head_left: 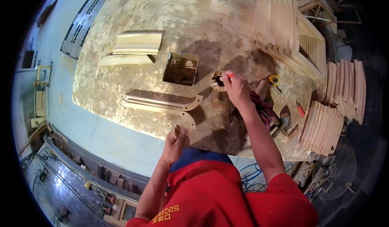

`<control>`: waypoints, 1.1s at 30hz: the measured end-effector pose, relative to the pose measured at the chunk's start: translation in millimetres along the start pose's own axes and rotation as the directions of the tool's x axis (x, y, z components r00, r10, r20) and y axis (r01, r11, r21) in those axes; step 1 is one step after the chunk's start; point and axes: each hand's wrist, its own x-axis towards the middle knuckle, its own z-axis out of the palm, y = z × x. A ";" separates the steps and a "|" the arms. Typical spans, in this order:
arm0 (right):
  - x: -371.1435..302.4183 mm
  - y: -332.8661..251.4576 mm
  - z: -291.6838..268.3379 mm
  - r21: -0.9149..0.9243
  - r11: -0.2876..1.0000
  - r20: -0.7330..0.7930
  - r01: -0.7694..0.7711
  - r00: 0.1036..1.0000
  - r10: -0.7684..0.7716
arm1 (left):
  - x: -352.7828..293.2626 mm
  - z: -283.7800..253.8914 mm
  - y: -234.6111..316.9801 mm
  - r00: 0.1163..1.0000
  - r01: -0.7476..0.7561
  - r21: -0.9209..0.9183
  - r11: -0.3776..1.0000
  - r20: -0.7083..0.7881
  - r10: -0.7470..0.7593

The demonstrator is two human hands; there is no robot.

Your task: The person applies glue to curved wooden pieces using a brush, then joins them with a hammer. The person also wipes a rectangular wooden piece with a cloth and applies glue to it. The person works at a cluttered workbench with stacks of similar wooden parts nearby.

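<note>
Container [216,80] sits just left of my right hand [236,88], pinching something red [230,75]; my left hand [175,144] grips something brown [176,131].

Mottled worktable [142,12] above pale blue floor [58,77], 1 slotted panel [83,26] to its left.

I count one left hand [174,145], one right hand [237,88], one box [195,61] on the bench [142,79], one tape measure [274,80] toward its right edge.
</note>
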 end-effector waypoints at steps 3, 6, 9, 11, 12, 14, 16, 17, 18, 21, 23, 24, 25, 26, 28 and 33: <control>-5.0 -13.9 -18.7 0.010 1.000 -0.036 -0.012 0.999 0.012 | 9.7 -11.5 9.0 0.999 0.038 -0.049 0.998 -0.030 -0.040; -20.6 -24.7 -28.8 0.161 0.980 -0.052 -0.119 0.990 0.128 | 16.2 -18.6 15.8 0.999 0.002 0.017 1.000 -0.037 -0.001; -35.6 -22.8 -41.9 0.297 0.927 -0.054 -0.228 0.966 0.254 | 26.2 -18.8 21.1 1.000 -0.020 0.039 0.999 -0.019 0.021; -35.8 -30.6 -63.8 0.202 0.954 -0.074 -0.221 0.968 0.240 | 30.8 -17.4 23.8 0.999 -0.037 0.052 0.998 -0.013 0.037; -35.3 -35.9 -73.0 0.163 0.959 -0.052 -0.234 0.968 0.245 | 32.6 -15.2 24.6 0.999 -0.047 0.060 0.997 -0.017 0.048; -40.8 -39.7 -82.9 0.286 0.898 0.017 -0.335 0.938 0.345 | 35.7 -11.7 25.3 0.998 -0.056 0.080 0.995 -0.013 0.057; -46.5 -38.9 -89.3 0.306 0.895 0.027 -0.324 0.943 0.331 | 37.7 -9.6 25.7 0.998 -0.056 0.108 0.993 -0.001 0.056; -49.3 -36.9 -92.9 0.264 0.929 0.002 -0.261 0.963 0.270 | 38.0 -7.9 24.5 0.998 -0.062 0.108 0.992 0.005 0.062; -50.3 -36.3 -95.5 0.222 0.955 -0.021 -0.195 0.979 0.205 | 38.3 -6.4 23.5 0.998 -0.069 0.109 0.992 0.010 0.069; -44.6 -40.5 -105.9 0.108 0.994 0.008 0.002 1.000 -0.003 | 36.7 -4.6 23.6 0.996 -0.087 0.118 0.989 0.017 0.085; -52.0 -38.7 -107.4 0.240 0.950 0.058 -0.199 0.980 0.191 | 36.0 -2.8 26.6 0.996 -0.093 0.143 0.985 0.010 0.093; -54.8 -39.3 -107.9 0.299 0.906 0.093 -0.300 0.954 0.285 | 35.8 -1.4 29.1 0.996 -0.093 0.164 0.982 0.002 0.093; -53.8 -40.5 -108.7 0.255 0.935 0.066 -0.246 0.969 0.237 | 35.4 -0.5 29.9 0.996 -0.091 0.185 0.979 -0.005 0.094; -50.4 -43.5 -110.0 0.208 0.959 0.042 -0.192 0.981 0.187 | 35.0 -0.3 27.9 0.995 -0.101 0.174 0.979 -0.004 0.104; -46.6 -46.8 -112.3 0.156 0.982 0.017 -0.106 0.994 0.105 | 34.6 -0.4 23.2 0.992 -0.125 0.153 0.980 -0.007 0.128; -60.4 -38.3 -116.1 0.258 0.947 0.023 -0.193 0.981 0.194 | 37.7 1.4 27.4 0.992 -0.123 0.167 0.978 0.014 0.122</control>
